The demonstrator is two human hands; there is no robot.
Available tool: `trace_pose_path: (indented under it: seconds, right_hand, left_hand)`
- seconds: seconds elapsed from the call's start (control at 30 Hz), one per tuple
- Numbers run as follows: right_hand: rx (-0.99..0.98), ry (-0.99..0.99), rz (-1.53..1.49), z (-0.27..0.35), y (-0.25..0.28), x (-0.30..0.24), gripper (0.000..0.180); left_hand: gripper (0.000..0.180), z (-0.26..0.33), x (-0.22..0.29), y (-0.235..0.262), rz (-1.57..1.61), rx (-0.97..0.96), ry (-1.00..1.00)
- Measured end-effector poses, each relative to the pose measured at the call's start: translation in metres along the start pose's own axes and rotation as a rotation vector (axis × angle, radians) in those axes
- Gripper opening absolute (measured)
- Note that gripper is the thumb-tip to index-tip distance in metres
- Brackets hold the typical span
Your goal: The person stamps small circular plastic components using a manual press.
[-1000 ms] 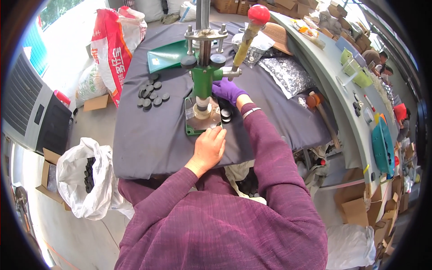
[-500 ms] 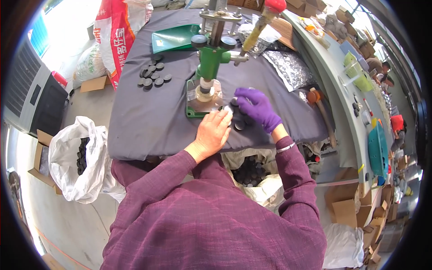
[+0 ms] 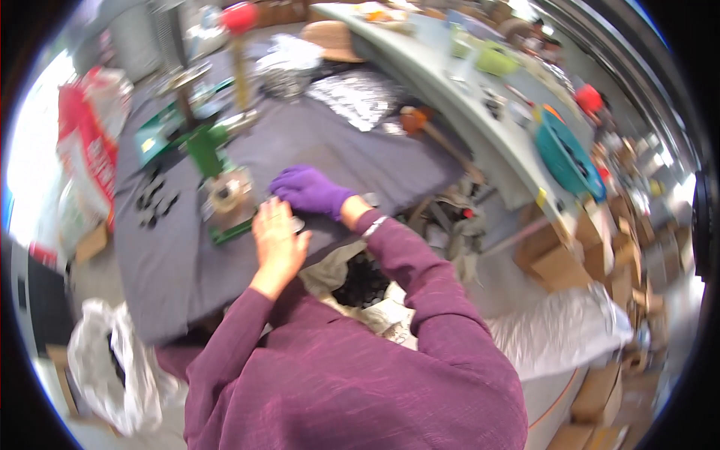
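A green hand press (image 3: 202, 150) with a red-knobbed lever (image 3: 240, 19) stands on the grey cloth-covered table (image 3: 375, 169). My bare left hand (image 3: 276, 240) lies beside the press's base, fingers stretched out and thumb apart. Near its thumb is a small pale disc (image 3: 298, 224), partly covered. My right hand (image 3: 311, 190), in a purple glove, rests on the cloth just beyond and right of the left fingertips. Motion blurs its fingers, and whatever may be under them is hidden. Another pale disc (image 3: 370, 199) shows beside the right wrist.
Black discs (image 3: 156, 199) lie scattered left of the press, near a green dustpan (image 3: 154, 139). A shiny bag of small parts (image 3: 356, 97) and an orange-headed mallet (image 3: 414, 120) are at the back right. Below the front edge, a sack holds black pieces (image 3: 361, 283).
The view has turned, so the table and press appear farther left and tilted. My gloved right hand has come closer to the left one, whose fingers now point more straight ahead.
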State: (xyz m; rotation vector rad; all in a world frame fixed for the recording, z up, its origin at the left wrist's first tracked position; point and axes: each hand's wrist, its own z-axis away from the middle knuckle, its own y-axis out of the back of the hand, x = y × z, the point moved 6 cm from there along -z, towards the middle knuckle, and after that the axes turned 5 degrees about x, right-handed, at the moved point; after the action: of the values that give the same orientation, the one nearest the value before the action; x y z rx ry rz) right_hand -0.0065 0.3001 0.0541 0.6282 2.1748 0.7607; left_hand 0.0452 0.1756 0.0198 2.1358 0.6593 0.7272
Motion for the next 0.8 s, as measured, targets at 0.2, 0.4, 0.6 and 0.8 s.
trace_pose_path:
  seconds: [0.2, 0.4, 0.6, 0.8]
  right_hand:
    - [0.018, -0.053, 0.037, 0.016, 0.006, -0.001, 0.029]
    - [-0.068, 0.168, 0.297, 0.014, -0.005, -0.006, 0.029]
    - [0.067, 0.216, 0.149, 0.062, 0.030, -0.024, 0.029]
    - [0.120, -0.137, 0.063, 0.112, 0.061, -0.060, 0.028]
  left_hand:
    - [0.079, 0.001, 0.003, -0.004, 0.152, 0.010, 0.034]
    - [0.069, -0.008, 0.005, -0.007, 0.106, 0.010, -0.033]
    - [0.071, 0.004, 0.040, -0.013, 0.231, -0.033, -0.035]
    - [0.076, 0.024, 0.087, -0.005, 0.381, -0.080, -0.162]
